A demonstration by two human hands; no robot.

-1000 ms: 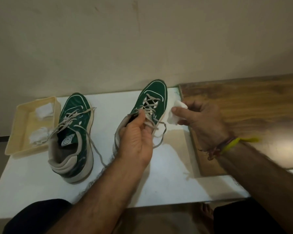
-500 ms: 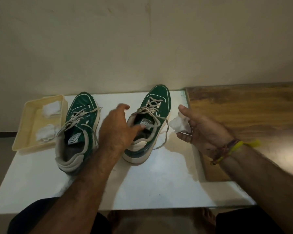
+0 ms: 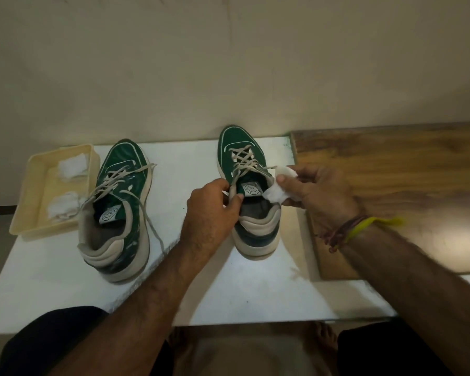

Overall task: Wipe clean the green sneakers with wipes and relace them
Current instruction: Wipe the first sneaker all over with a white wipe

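Observation:
Two green sneakers with cream soles and loose beige laces stand on a white table (image 3: 255, 294), toes away from me. The left sneaker (image 3: 120, 202) stands alone near the tray. My left hand (image 3: 212, 210) pinches a lace at the left side of the right sneaker's (image 3: 244, 153) opening. My right hand (image 3: 318, 196) holds a crumpled white wipe (image 3: 278, 191) against that sneaker's right collar, and another lace end lies by its fingers.
A cream plastic tray (image 3: 25, 221) at the table's left end holds two more crumpled wipes (image 3: 71, 166). A wooden board (image 3: 391, 172) adjoins the table on the right. A plain wall rises directly behind. My knees and bare feet show below the table's near edge.
The right sneaker, held up a second ago, now stands flat on the table. My left hand let go, then came back to pinch a lace. My right hand brought the wipe to the collar.

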